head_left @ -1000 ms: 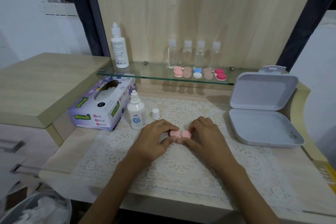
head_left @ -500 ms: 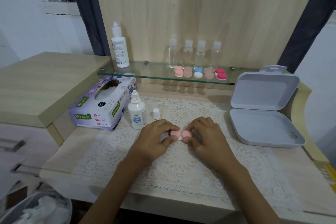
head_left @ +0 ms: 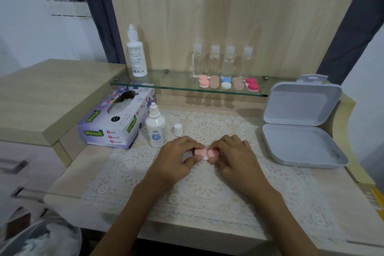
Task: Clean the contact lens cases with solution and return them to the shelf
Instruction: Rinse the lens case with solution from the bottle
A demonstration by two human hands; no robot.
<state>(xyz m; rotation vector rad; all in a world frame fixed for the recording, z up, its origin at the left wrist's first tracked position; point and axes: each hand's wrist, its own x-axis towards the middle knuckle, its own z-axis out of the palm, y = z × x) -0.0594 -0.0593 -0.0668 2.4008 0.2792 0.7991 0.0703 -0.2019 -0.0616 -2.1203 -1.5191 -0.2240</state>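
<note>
We held a small pink contact lens case (head_left: 205,153) with both hands, low over the white lace mat (head_left: 207,197) on the pale wooden surface (head_left: 68,176). Our left hand (head_left: 176,160) pinched the left pink cap with its thumb and curled fingers. Our right hand (head_left: 234,158) pinched the right pink cap the same way. A bit of the white middle of the case showed between the two hands. We could not tell if the caps were tight or loose.

Just past our left hand stood a short white solution bottle with a blue mark (head_left: 155,129), with its tip bare. A small white cap (head_left: 177,129) stood on the mat just beside the bottle, close to our left fingers. Farther out to the left of that hand lay a purple tissue box (head_left: 116,120).

To the right of our right hand, well apart from it, sat a grey plastic box (head_left: 301,143) with its lid up.

Beyond both hands, higher up, ran a glass shelf (head_left: 166,84). On it, straight ahead of our hands, lay a row of five more round lens cases (head_left: 226,83) in pink, tan, blue and white, and red. Behind them stood four little clear bottles (head_left: 222,60). A tall white bottle (head_left: 136,54) stood on the shelf far ahead of our left hand.
</note>
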